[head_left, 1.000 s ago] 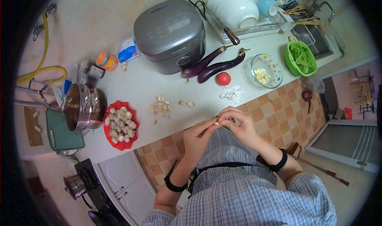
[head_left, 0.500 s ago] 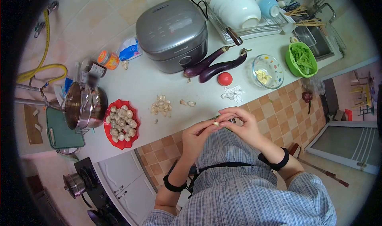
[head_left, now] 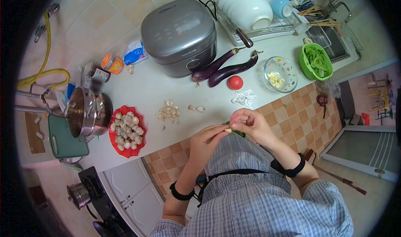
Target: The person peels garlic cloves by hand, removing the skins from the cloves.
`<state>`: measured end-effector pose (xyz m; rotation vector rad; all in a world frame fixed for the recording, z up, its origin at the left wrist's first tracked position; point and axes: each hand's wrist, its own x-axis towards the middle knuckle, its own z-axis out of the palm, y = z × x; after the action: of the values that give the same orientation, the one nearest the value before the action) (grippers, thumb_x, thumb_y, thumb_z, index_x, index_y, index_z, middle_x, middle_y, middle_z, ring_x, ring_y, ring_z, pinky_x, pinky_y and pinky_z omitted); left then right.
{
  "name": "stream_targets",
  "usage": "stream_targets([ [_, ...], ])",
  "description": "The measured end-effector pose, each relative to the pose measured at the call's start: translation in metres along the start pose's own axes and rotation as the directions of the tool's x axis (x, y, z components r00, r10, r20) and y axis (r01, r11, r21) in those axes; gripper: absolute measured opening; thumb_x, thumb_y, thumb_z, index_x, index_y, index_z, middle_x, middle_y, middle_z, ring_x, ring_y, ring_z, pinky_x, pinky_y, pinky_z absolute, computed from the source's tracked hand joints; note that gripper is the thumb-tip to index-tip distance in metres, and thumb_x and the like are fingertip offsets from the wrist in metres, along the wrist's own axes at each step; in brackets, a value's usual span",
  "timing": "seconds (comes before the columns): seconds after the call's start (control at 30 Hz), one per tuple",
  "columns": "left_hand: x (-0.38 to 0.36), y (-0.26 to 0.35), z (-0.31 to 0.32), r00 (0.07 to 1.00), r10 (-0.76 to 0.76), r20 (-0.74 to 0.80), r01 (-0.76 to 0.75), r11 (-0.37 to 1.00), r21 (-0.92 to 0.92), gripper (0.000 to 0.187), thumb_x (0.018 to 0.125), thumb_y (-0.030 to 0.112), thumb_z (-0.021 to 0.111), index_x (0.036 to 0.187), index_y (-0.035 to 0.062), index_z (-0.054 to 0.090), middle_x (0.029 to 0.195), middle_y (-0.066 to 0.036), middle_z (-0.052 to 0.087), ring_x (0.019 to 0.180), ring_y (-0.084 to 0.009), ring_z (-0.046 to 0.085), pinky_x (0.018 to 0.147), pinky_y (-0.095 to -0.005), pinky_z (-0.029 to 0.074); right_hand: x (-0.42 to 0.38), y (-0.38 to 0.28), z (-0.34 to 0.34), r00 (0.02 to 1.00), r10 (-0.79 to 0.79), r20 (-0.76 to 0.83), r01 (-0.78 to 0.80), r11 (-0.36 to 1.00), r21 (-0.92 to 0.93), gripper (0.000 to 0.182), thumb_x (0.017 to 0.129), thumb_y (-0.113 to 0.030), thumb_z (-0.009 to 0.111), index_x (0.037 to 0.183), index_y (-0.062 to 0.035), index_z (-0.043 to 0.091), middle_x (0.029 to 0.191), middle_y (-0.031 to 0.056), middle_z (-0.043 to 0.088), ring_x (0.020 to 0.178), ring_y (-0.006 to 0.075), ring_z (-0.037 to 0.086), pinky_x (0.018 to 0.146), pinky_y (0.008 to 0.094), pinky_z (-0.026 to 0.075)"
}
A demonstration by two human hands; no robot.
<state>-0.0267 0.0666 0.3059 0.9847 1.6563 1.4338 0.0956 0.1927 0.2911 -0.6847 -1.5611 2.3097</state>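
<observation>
My left hand (head_left: 205,141) pinches a small pale garlic clove (head_left: 228,130) between its fingertips, just past the counter's front edge. My right hand (head_left: 253,126) is beside it with bent fingers, its fingertips close together at the clove. A dark green item, partly hidden, shows behind the fingers. On the counter lie a pile of garlic cloves (head_left: 168,111) and a few loose cloves (head_left: 196,108). Peeled cloves (head_left: 275,80) rest in a clear glass bowl (head_left: 291,65). Crumpled white scraps (head_left: 244,98) lie in front of a tomato (head_left: 235,83).
Garlic bulbs fill a red plate (head_left: 141,147) at the left, near a steel pot (head_left: 98,114). Two eggplants (head_left: 232,72) lie before a grey rice cooker (head_left: 179,32). A dish rack (head_left: 267,35) and a green basket of leaves (head_left: 305,68) are at the right.
My right hand's fingers have curled in, having been more stretched out. The clove has shifted slightly, and more of the dark green item shows. The view has moved a little.
</observation>
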Motion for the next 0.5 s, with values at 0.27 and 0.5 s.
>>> stream_targets([
  [0.27,0.006,-0.01,-0.002,0.975,-0.204,0.085,0.221,0.887,-0.406,0.017,0.081,0.002,0.052,0.095,-0.0059,0.056,0.089,-0.014,0.06,0.078,-0.0211,0.061,0.07,-0.027,0.051,-0.005,-0.011,0.007,0.988,-0.149,-0.026,0.146,0.984,-0.099,0.024,0.077,-0.001,0.057,0.101,0.0017,0.053,0.088,0.0074,0.06,0.082,0.0116,0.057,0.075,0.0242,0.045],
  [0.5,0.011,-0.006,-0.006,0.95,-0.239,0.2,0.309,0.805,-0.506,0.023,0.084,0.003,0.048,0.105,-0.0049,0.047,0.096,-0.017,0.057,0.081,-0.0241,0.06,0.071,-0.0304,0.052,-0.005,-0.013,0.01,0.97,-0.244,-0.014,0.228,0.925,-0.305,0.026,0.073,0.0,0.061,0.098,0.0001,0.055,0.086,0.0067,0.06,0.082,0.0122,0.057,0.073,0.0248,0.046],
])
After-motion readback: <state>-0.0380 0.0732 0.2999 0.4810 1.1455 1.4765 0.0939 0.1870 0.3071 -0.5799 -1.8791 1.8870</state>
